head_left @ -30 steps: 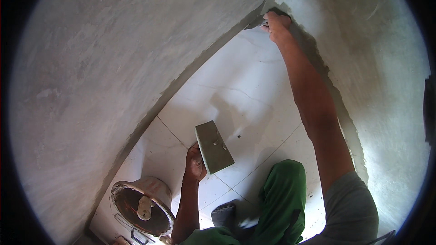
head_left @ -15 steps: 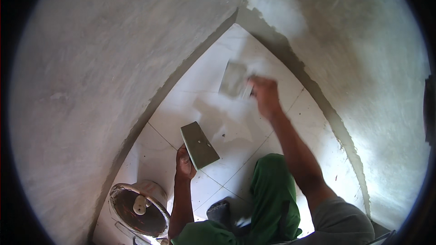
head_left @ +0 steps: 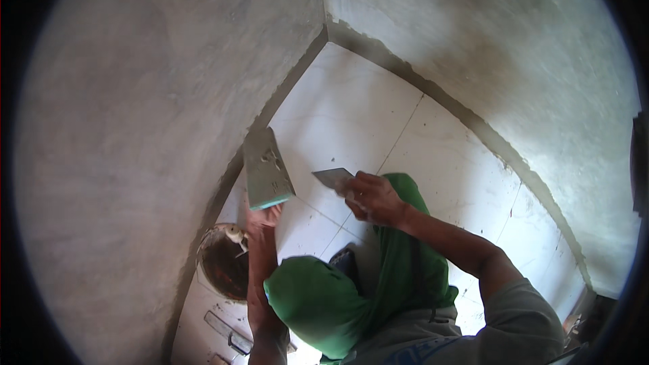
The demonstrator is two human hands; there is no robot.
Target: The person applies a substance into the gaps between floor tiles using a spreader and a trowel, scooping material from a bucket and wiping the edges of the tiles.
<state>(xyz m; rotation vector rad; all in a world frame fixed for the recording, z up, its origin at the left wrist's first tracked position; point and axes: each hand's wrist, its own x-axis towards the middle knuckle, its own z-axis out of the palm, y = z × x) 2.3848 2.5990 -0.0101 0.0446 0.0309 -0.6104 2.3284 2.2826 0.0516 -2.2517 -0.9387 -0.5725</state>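
Note:
My left hand point(head_left: 265, 217) is closed under a rectangular plastering float point(head_left: 260, 174). The float's grey face is turned up, with a green layer along its near edge. Bits of wet grey mortar point(head_left: 270, 157) cling to that face. The float's handle is hidden beneath it. To the right, over the floor tiles, my right hand point(head_left: 375, 199) grips a steel trowel point(head_left: 332, 176), its blade pointing left toward the float but apart from it. A grey mortar band point(head_left: 287, 88) runs along the foot of the left wall, close beside the float.
A mortar-smeared bucket point(head_left: 201, 257) stands at lower left, partly behind my left forearm, with a pale-handled tool point(head_left: 236, 236) in it. A long flat tool with a handle point(head_left: 226, 330) lies nearer. Grey walls meet at the far corner point(head_left: 327, 21). Large white tiles point(head_left: 365, 94) cover the floor.
My right hand has drawn the trowel back from the far tiles toward my knees. My left hand has moved the float up and left, nearer the wall. The view has shifted.

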